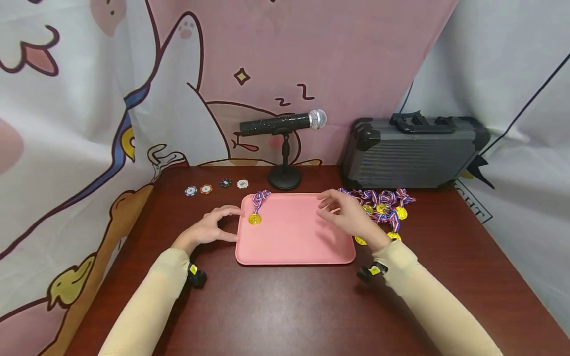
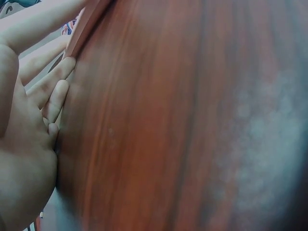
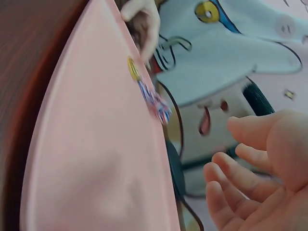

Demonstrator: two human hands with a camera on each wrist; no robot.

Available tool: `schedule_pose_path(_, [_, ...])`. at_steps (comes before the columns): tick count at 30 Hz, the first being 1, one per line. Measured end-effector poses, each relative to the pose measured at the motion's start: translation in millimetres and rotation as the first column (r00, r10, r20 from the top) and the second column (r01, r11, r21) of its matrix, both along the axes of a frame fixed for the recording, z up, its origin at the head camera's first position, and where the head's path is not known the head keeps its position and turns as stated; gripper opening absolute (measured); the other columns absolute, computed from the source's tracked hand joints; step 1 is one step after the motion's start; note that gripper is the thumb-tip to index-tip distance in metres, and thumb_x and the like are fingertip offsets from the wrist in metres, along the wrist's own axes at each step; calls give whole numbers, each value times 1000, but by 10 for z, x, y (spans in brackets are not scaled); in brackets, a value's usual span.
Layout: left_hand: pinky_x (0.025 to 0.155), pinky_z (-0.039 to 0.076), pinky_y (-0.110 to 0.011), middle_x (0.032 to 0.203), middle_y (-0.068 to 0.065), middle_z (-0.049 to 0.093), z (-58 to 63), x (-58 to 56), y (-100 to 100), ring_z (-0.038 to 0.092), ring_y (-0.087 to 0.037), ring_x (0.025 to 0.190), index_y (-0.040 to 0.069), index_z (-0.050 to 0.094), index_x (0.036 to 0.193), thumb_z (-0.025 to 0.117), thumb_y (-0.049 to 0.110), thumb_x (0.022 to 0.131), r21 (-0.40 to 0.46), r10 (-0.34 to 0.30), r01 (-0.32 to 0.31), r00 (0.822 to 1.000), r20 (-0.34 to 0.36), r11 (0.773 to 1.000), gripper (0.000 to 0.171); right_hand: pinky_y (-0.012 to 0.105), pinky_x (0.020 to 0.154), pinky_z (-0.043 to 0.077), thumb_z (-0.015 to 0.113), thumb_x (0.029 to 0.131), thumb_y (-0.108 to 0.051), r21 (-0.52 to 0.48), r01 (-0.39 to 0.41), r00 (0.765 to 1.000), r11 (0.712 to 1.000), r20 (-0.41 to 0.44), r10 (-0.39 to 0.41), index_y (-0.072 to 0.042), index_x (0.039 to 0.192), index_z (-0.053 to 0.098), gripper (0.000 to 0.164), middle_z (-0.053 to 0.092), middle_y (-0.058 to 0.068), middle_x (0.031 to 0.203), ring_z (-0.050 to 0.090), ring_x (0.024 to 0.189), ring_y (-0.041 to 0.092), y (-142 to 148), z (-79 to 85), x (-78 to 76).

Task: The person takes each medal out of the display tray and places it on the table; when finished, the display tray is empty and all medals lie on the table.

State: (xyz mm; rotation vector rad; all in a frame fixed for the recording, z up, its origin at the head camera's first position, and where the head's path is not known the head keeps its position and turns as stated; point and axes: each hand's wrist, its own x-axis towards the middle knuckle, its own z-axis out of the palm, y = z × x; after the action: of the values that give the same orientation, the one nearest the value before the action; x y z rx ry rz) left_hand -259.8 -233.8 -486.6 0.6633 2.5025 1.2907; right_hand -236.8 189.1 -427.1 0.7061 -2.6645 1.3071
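Observation:
A pink tray lies on the dark wooden table. On its upper left sits one gold medal with a red, white and blue ribbon. My left hand is at the tray's left edge, thumb and fingers spread apart, fingertips right at the rim. Over the tray's right side hovers my right hand, fingers loosely bent and nothing held, as the right wrist view also shows. Just beyond that hand lies a pile of gold medals with striped ribbons, partly hidden behind the hand and wrist.
Behind the tray a black microphone rests on a round-based stand. A grey hard case stands at the back right. Several poker chips lie in a row at the back left. Printed cloth hangs around the table.

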Motion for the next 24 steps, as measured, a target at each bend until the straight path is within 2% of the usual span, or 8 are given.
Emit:
schedule_pose_path(3, [118,17,-71,154,-13,52,-14,-1,11,31,-38,147,10,63,143,93,16,78,14,2,-2,1000,-2,1000,72,47,85,61,79,94,-9,0,-48,998,999,29,48,-3,122,68,31,75,15,106,74,92,27,-263,-15,-59])
schedule_pose_path(5, [118,18,-70,154,-14,52,-22,-12,11,32,-38,147,10,63,143,93,15,78,12,2,-2,1000,-9,1000,72,46,85,61,79,94,-10,5,-69,996,998,62,68,-3,123,67,32,76,14,107,75,93,27,-418,-42,-100])
schedule_pose_path(11, [118,19,-70,152,-5,55,-35,-38,-23,34,-33,145,20,66,141,95,27,77,-13,-5,5,1000,-15,1000,71,42,93,59,79,95,-13,-2,-99,977,995,189,98,-1,128,65,38,74,12,114,73,100,27,-837,-182,-243])
schedule_pose_path(15, [118,16,-72,153,-5,54,-30,-36,-31,33,-34,146,21,65,142,94,30,78,-29,-4,4,1000,-17,1000,71,42,96,58,80,93,-10,-3,-113,980,994,165,112,3,127,65,40,74,15,116,73,104,29,-1091,-303,-344])
schedule_pose_path(19, [117,15,-72,153,-5,54,-36,-37,-34,34,-34,146,21,65,142,94,31,78,-37,-4,3,1000,-25,999,71,38,91,59,81,92,-7,4,-118,984,993,132,116,4,124,66,37,75,16,113,74,103,28,-1309,-411,-409])
schedule_pose_path(24, [116,17,-71,152,-5,55,-42,-39,-28,35,-32,144,19,66,141,95,28,77,-14,-15,15,999,-32,1000,70,35,86,59,85,88,-9,28,-79,991,996,110,76,2,117,69,35,77,15,105,75,96,27,-1526,-458,-430])
